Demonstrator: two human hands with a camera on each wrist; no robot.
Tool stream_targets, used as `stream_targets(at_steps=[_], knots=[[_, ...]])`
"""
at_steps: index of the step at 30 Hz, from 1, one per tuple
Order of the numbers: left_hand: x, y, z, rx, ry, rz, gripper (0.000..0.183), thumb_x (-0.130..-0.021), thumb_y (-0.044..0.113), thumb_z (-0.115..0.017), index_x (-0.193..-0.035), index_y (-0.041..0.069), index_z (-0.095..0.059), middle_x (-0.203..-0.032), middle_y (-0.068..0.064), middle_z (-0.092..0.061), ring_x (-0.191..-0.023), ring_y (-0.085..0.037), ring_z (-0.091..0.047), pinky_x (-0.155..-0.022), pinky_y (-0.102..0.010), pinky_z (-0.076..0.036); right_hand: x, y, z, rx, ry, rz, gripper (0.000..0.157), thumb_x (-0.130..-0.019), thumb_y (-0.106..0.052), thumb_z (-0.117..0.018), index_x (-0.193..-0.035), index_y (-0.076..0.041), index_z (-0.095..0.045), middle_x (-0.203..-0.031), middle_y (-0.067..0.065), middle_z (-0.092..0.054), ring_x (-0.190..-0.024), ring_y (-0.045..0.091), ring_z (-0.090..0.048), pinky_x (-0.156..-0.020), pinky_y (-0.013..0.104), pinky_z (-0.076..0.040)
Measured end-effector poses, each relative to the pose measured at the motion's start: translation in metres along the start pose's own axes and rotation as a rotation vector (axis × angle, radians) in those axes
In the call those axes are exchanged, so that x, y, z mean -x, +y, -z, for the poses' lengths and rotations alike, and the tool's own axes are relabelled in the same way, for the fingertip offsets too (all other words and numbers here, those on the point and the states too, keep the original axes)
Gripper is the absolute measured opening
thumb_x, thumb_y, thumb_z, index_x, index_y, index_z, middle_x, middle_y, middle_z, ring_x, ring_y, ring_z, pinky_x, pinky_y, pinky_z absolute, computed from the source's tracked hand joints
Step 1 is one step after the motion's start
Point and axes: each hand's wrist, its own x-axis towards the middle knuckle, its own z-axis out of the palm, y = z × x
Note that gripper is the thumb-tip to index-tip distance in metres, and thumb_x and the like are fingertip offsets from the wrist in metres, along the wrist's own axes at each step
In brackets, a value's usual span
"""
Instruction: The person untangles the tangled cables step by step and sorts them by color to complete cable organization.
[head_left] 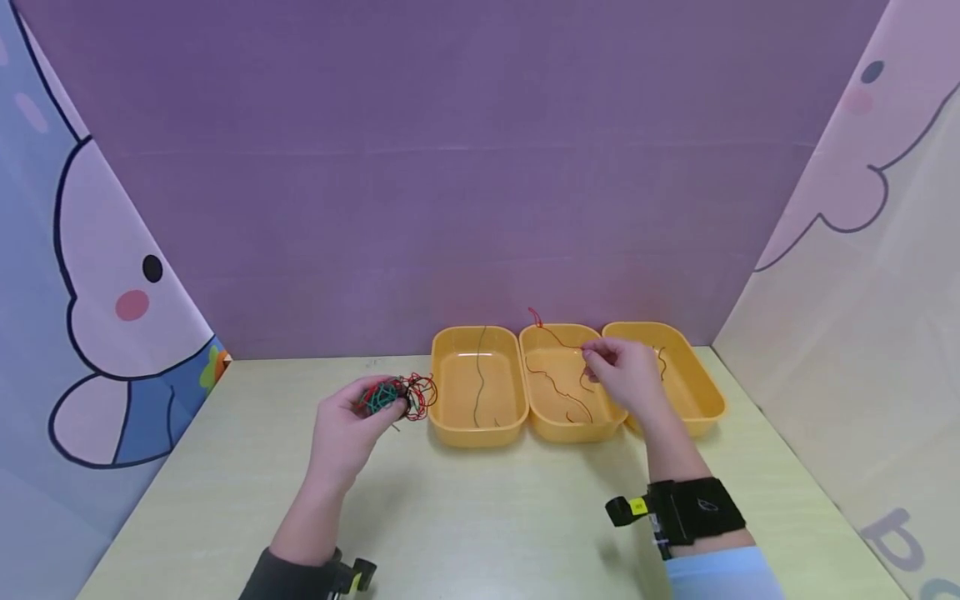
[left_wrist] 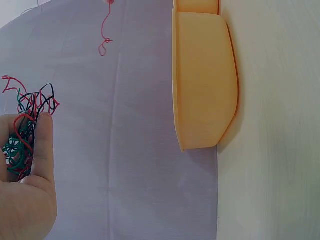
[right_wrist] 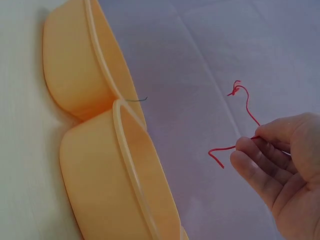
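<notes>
Your pale tabletop (head_left: pixel 472 517) carries three yellow trays (head_left: pixel 573 432).
Before you, the first tray (head_left: pixel 480 437) stands at 12 o'clock, the second tray (head_left: pixel 547 392) at 1, the third tray (head_left: pixel 688 398) toward 2, side by side near the far edge.

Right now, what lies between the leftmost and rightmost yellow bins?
The middle yellow bin, with loose wires inside, stands there, partly hidden by the right hand in the head view.

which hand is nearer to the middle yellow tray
Right. The right hand pinches a red wire above the right side of the middle tray; the left hand holds a wire tangle, left of the left tray.
</notes>
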Motion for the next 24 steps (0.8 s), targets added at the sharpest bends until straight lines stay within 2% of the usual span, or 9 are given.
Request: stream_targets(at_steps=[4, 8, 15, 24], knots=[[0.0, -0.001, 0.0, 0.0, -0.022, 0.018, 0.036, -0.08, 0.012, -0.078, -0.114, 0.012, -0.066, -0.109, -0.008, -0.064, -0.092, -0.022, -0.062, -0.073, -0.026, -0.057, -0.008, 0.005, 0.001, 0.111, -0.025, -0.038, 0.013, -0.094, -0.014, -0.063, -0.101, -0.005, -0.069, -0.086, 0.01, -0.069, -0.069, 0.017, -0.065, -0.06, 0.029, -0.059], [-0.001, -0.003, 0.001, -0.03, -0.033, 0.021, 0.034, -0.08, 0.014, -0.079, -0.112, 0.011, -0.067, -0.108, -0.007, -0.065, -0.092, -0.02, -0.062, -0.073, -0.027, -0.057, -0.014, 0.008, 0.001, 0.186, -0.056, -0.077, 0.015, -0.094, -0.016, -0.062, -0.103, -0.005, -0.068, -0.088, 0.011, -0.069, -0.067, 0.016, -0.064, -0.06, 0.031, -0.058], [-0.002, -0.003, 0.002, -0.187, -0.023, 0.013, 0.03, -0.08, 0.015, -0.079, -0.109, 0.013, -0.069, -0.104, -0.005, -0.067, -0.087, -0.017, -0.062, -0.069, -0.026, -0.057, -0.021, 0.01, -0.004, 0.267, -0.105, -0.052, 0.012, -0.094, -0.011, -0.061, -0.099, -0.003, -0.069, -0.083, 0.015, -0.068, -0.066, 0.022, -0.064, -0.055, 0.031, -0.056], [-0.002, -0.002, 0.003, -0.227, -0.019, -0.024, 0.028, -0.08, 0.011, -0.078, -0.107, 0.014, -0.069, -0.102, -0.005, -0.067, -0.086, -0.016, -0.062, -0.066, -0.026, -0.058, -0.026, 0.022, -0.016, 0.373, -0.183, -0.091, 0.013, -0.095, -0.015, -0.06, -0.098, -0.006, -0.069, -0.073, 0.004, -0.063, -0.062, 0.016, -0.058, -0.056, 0.03, -0.053]])
